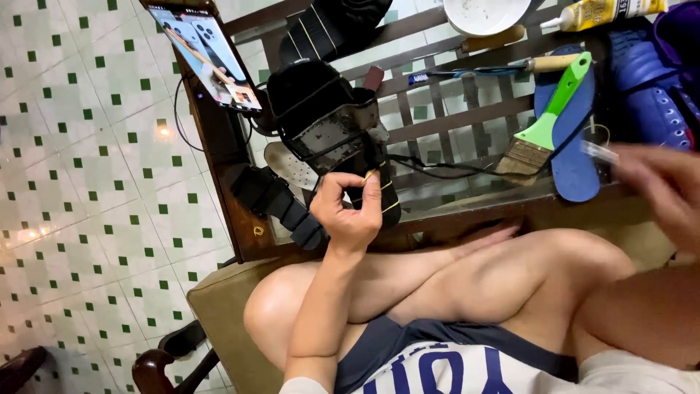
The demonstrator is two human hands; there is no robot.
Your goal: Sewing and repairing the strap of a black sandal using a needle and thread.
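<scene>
My left hand (350,208) grips a black sandal (332,128) at its lower end, holding it upright over the edge of a slatted wooden table (452,120); a thin yellow thread runs across my fingers. The sandal's worn grey insole faces me. My right hand (667,193), blurred at the right edge, pinches a small pale object (599,152) that is too blurred to identify. A loose black strap (281,204) hangs below the sandal.
On the table lie a green-handled brush (543,131), a blue sandal (576,138), a white bowl (485,14), a yellow glue bottle (598,11), a toothbrush (452,74) and a phone (204,55) propped at the left edge. Tiled floor lies to the left.
</scene>
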